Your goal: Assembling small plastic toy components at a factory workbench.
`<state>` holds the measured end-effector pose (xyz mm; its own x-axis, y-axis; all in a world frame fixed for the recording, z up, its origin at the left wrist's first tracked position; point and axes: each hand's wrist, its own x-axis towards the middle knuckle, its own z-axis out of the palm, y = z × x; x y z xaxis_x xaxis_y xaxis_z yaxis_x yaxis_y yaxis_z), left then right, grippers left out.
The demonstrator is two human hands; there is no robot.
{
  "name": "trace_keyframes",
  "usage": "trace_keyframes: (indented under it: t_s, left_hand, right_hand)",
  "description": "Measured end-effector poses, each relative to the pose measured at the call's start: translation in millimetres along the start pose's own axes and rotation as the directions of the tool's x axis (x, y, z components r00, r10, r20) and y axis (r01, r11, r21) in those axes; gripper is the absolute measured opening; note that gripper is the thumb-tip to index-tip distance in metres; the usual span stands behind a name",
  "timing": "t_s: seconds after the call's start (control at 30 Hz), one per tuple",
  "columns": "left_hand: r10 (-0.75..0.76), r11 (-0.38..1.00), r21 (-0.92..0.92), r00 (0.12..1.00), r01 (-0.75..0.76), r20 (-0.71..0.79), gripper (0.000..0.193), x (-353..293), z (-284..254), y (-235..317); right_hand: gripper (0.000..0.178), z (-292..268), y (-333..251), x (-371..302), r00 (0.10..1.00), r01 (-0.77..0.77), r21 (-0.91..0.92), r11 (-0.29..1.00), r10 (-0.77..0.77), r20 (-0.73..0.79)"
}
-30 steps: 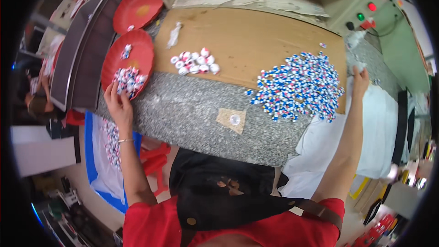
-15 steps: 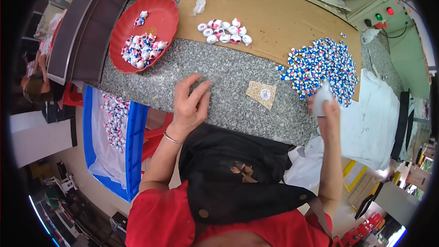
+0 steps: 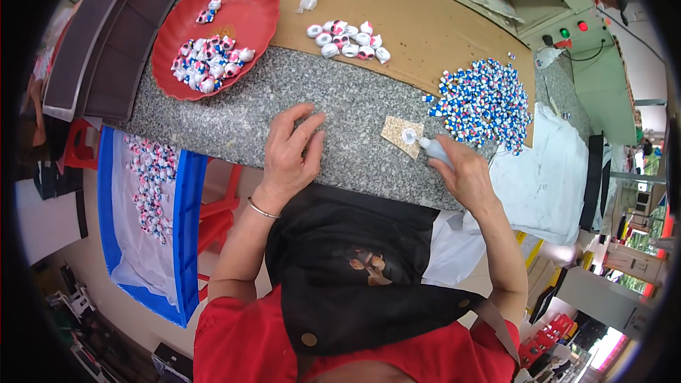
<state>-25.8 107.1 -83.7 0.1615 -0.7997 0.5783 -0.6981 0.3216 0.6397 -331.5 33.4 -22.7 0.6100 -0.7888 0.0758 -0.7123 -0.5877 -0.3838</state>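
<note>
My right hand [image 3: 468, 176] grips a small whitish squeeze bottle [image 3: 441, 152], tilted so its nozzle meets a small round white cap-like dish [image 3: 409, 136]. That dish rests on a tan speckled card [image 3: 394, 132] on the grey granite worktop [image 3: 340, 106]. Over the worktop to the left, my left hand [image 3: 291, 149] hovers with curled, spread fingers and nothing in them. Beyond it, several white and pink figurine heads [image 3: 347, 40] lie on a cardboard sheet. A heap of tiny blue and white figurine bodies [image 3: 484, 103] lies right of the card.
A red scalloped tray [image 3: 245, 14] at the far left holds joined figurines. Below it stands a blue crate [image 3: 186, 234] lined with plastic and holding more. White cloth [image 3: 532, 177] covers the right side. A metal box with lit buttons [image 3: 596, 64] stands at the back right.
My right hand has brought the bottle left from beside the heap of bodies and tipped its nozzle to the small dish. My left hand stays nearly in place. The whole view has shifted slightly.
</note>
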Motion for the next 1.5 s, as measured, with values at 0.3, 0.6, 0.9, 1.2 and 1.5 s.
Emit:
trace_keyframes:
  t_s: [0.3,0.6,0.9,1.2,1.5]
  left_hand:
    - [-0.010,1.000,-0.023,1.000,0.010,0.007,0.030,0.6,0.8,-0.6]
    - [-0.011,1.000,-0.014,1.000,0.011,0.019,0.030,0.5,1.0,-0.5]
    - [-0.023,0.999,-0.032,0.999,0.024,0.025,0.029,-0.5,0.6,-1.4]
    - [-0.026,0.999,0.024,0.999,0.025,0.046,0.024,2.0,2.6,4.7]
    - [-0.025,0.997,0.076,0.998,0.020,0.054,0.021,1.3,2.8,7.6]
  right_hand:
    - [0.044,-1.0,-4.2,6.0,0.998,0.063,-0.106,0.992,-0.060,0.028]
    - [0.044,0.1,-1.3,4.3,0.997,0.072,-0.131,0.989,-0.073,-0.001]
    - [0.043,6.0,0.4,-0.1,0.998,0.041,-0.091,0.995,-0.044,-0.036]
    - [0.035,5.9,3.4,-20.5,0.981,-0.169,0.396,0.903,0.192,-0.019]
    - [0.031,-67.8,185.8,-17.2,0.684,-0.070,0.744,0.665,0.575,-0.449]
